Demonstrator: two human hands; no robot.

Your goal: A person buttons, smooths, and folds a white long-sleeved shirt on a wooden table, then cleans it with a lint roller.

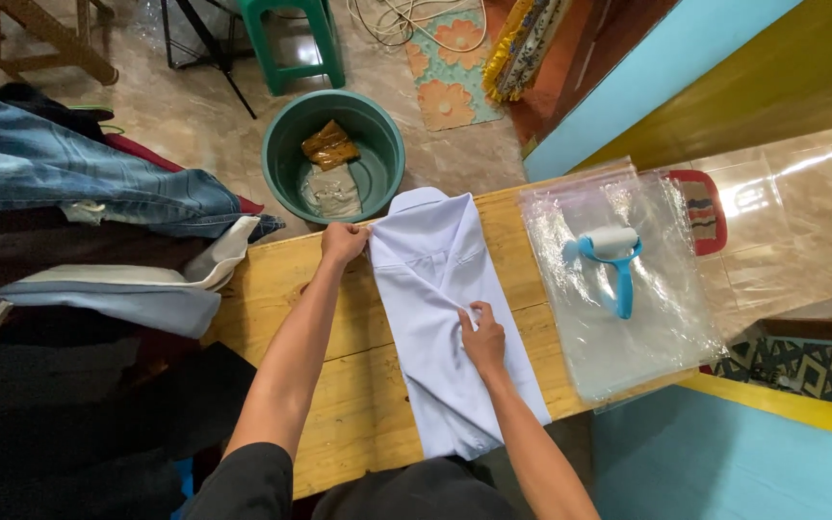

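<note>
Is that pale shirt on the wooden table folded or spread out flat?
Folded: the shirt lies as a narrow strip, sides turned in, collar away from the person, left hand gripping its edge, right hand pressing it.

Both bare forearms reach forward from short dark sleeves. The left hand (343, 243) is stretched farther out, fingers curled in a closed grip. The right hand (482, 339) sits nearer, palm down, fingertips pinched together.

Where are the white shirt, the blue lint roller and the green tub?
white shirt (435, 318), head view, middle of folded fabric.
blue lint roller (621, 284), head view, its handle.
green tub (279, 169), head view, left rim.
</note>
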